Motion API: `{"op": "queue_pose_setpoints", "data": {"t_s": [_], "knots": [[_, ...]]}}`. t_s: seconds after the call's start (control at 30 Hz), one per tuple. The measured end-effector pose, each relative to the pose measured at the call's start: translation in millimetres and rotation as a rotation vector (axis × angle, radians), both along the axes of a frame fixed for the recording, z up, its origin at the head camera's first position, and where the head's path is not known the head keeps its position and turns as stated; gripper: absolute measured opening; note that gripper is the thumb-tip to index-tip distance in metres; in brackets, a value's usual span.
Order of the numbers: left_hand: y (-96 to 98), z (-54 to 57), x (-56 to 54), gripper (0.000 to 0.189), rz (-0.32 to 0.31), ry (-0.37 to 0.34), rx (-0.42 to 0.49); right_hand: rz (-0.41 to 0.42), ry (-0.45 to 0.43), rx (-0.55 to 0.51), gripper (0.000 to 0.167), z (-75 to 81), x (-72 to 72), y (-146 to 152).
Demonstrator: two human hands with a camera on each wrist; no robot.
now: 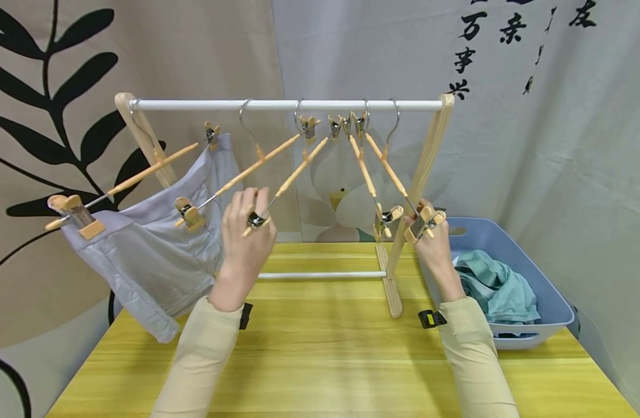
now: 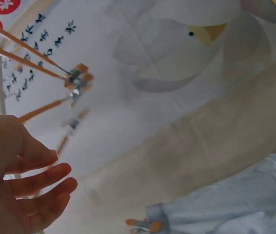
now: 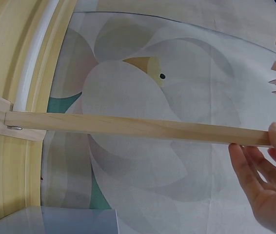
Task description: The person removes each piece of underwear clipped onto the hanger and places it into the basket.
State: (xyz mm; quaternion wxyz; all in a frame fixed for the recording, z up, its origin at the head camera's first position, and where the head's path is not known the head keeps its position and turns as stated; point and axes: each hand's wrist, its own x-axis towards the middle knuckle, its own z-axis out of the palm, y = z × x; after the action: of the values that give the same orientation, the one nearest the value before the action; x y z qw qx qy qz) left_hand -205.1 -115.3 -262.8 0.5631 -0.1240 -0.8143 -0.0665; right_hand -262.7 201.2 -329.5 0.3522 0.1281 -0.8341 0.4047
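Observation:
My left hand [image 1: 246,235] is behind the near end of a wooden clip hanger [image 1: 299,171] in the head view. Its metal clip [image 1: 256,220] overlaps the hand. In the left wrist view, the fingers [image 2: 43,178] are loosely bent and nothing shows between them; contact with the hanger cannot be judged. My right hand [image 3: 272,195] holds the wooden leg [image 3: 138,127] of the rack, thumb on one side and fingers on the other. Before that hand hangs the rightmost hanger's clip [image 1: 426,223], partly covering it.
Light lavender shorts [image 1: 158,232] hang clipped on the leftmost hanger [image 1: 147,171]. Other hangers hang from the white rail [image 1: 278,105]. At the right, a blue basket [image 1: 552,299] contains teal cloth [image 1: 499,287]. Everything stands on a yellow wooden table [image 1: 320,360].

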Motion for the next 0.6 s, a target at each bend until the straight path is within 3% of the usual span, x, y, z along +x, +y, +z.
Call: {"op": "queue_pose_setpoints", "data": {"t_s": [0.07,0.23,0.4,0.5,0.6], "knots": [[-5.4,-3.0,-3.9,0.015,0.053,0.028,-0.019,-0.003,0.009,0.003,0.043,0.2,0.1,-0.1],[-23.2,-6.5,-7.7,0.017,0.125,-0.054,-0.040,-0.020,0.018,0.018,0.042,0.4,-0.5,0.2],[-39.6,-6.3,-10.3,0.022,0.110,-0.049,0.016,-0.039,-0.006,0.028,0.043,0.4,-0.9,0.2],[-45.7,-5.8,-9.7,0.028,0.083,-0.098,0.058,-0.034,-0.017,0.017,0.040,-0.1,-1.2,0.6],[-49.1,-6.6,-10.0,0.030,0.095,-0.149,0.045,-0.032,-0.020,0.026,0.040,-0.7,-0.8,0.6]]}}
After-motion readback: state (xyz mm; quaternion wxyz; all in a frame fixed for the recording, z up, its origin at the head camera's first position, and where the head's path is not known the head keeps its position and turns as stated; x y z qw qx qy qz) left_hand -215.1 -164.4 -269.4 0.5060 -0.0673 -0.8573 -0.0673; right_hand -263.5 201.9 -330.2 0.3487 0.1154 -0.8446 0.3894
